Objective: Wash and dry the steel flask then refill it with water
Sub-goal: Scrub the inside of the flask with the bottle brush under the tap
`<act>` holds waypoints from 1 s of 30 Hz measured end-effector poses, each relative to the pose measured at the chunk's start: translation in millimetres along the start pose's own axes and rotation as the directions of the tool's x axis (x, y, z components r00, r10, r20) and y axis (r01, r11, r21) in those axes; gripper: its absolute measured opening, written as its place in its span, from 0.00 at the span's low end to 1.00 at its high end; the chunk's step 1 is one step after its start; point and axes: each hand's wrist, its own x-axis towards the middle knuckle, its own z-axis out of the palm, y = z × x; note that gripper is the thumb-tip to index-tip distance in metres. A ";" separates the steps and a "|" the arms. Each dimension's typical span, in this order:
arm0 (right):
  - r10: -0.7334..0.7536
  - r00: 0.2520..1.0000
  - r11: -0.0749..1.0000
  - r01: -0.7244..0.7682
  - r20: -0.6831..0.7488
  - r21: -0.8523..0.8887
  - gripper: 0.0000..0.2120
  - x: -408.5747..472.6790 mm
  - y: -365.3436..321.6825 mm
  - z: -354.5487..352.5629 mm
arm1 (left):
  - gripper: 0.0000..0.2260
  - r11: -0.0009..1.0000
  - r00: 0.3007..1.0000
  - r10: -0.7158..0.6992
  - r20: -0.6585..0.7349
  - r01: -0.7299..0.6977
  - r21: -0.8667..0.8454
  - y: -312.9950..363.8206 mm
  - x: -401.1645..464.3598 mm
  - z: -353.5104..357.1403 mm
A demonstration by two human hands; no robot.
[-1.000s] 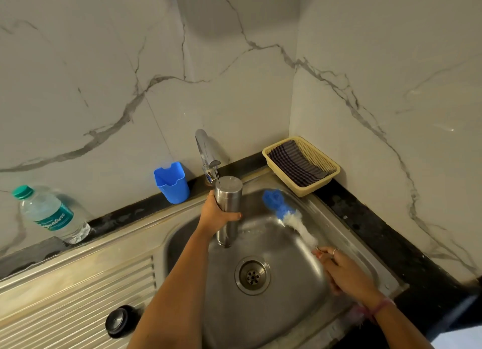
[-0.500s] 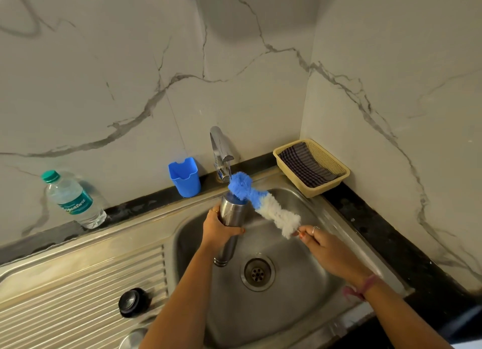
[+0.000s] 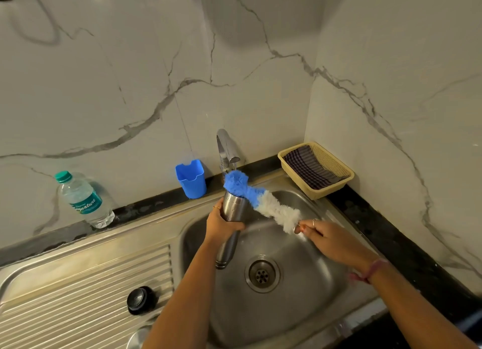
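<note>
My left hand (image 3: 221, 225) grips the steel flask (image 3: 233, 213) around its upper body, holding it upright over the sink basin (image 3: 307, 307) below the tap (image 3: 226, 150). My right hand (image 3: 328, 238) pinches the handle of a bottle brush (image 3: 260, 198) with a blue tip and white bristles. The blue tip sits at the flask's open mouth, and the brush slants down to the right. The flask's black cap (image 3: 140, 299) lies on the ribbed drainboard (image 3: 78, 291).
A plastic water bottle (image 3: 82, 201) and a blue holder cup (image 3: 191, 178) stand on the dark ledge behind the sink. A yellow basket (image 3: 317, 191) holding a checked cloth (image 3: 309, 170) sits in the right corner. Marble walls close in behind and on the right.
My right hand swung the brush up and left from beside the flask until its blue tip reached the flask's mouth. My left hand lowered the flask slightly from under the tap.
</note>
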 end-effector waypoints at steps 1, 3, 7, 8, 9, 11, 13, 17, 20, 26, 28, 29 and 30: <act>-0.001 1.000 1.000 0.002 0.012 -0.011 0.11 -2.6 0.7 -5.6 | 0.44 1.000 1.000 -0.011 -0.010 0.011 -0.007 -1.2 0.6 -2.0; 0.026 0.999 0.999 -0.025 0.024 -0.044 0.12 -7.5 3.8 -17.6 | 0.45 1.000 1.000 -0.020 -0.020 0.019 -0.021 -3.1 0.8 -5.1; 0.070 0.998 0.997 -0.070 -0.010 -0.034 0.12 -0.1 4.0 -18.3 | 0.44 1.000 1.000 -0.027 0.010 0.027 -0.010 -1.6 -0.8 -1.9; 0.061 0.998 0.998 -0.061 -0.004 -0.032 0.11 2.6 3.2 -14.3 | 0.43 0.999 0.999 -0.031 0.014 0.032 -0.019 -0.3 -1.3 -0.6; 0.052 0.999 0.998 -0.051 0.002 -0.032 0.11 4.2 3.2 -10.6 | 0.43 0.999 0.999 -0.038 0.013 0.039 -0.035 0.3 -1.2 0.4; 0.045 0.999 0.999 -0.045 0.009 -0.024 0.12 2.7 2.4 -12.2 | 0.43 0.997 0.999 -0.053 -0.002 0.052 -0.061 0.9 -0.5 -0.9; 0.049 0.998 0.999 -0.049 0.039 -0.020 0.14 -4.2 1.9 -22.2 | 0.43 0.996 0.998 -0.058 -0.013 0.057 -0.071 -0.7 2.2 -4.0; 0.069 0.996 0.998 -0.069 0.050 -0.004 0.12 -4.2 -0.7 -27.9 | 0.44 0.999 0.999 -0.044 0.019 0.044 -0.019 0.7 3.1 -5.1; 0.040 0.999 0.999 -0.040 0.020 0.008 0.10 8.6 -6.9 -16.1 | 0.42 0.999 0.998 -0.029 0.049 0.031 -0.041 4.8 0.4 0.8; 0.053 0.995 0.999 -0.052 0.080 -0.012 0.11 -1.0 -5.2 -33.9 | 0.41 0.995 0.998 -0.050 0.027 0.052 -0.085 0.6 0.9 -1.9; 0.088 0.993 0.996 -0.086 0.078 -0.023 0.11 -1.1 0.4 -37.9 | 0.40 0.995 0.998 -0.052 0.027 0.054 -0.087 0.6 0.5 -1.7; 0.091 0.994 0.996 -0.089 0.063 -0.026 0.11 1.2 -0.9 -35.9 | 0.40 0.995 0.998 -0.050 0.039 0.053 -0.083 1.7 0.3 -0.4; 0.083 0.996 0.996 -0.082 0.045 -0.024 0.11 4.3 -4.1 -32.3 | 0.40 0.995 0.997 -0.050 0.053 0.054 -0.083 3.6 0.0 1.5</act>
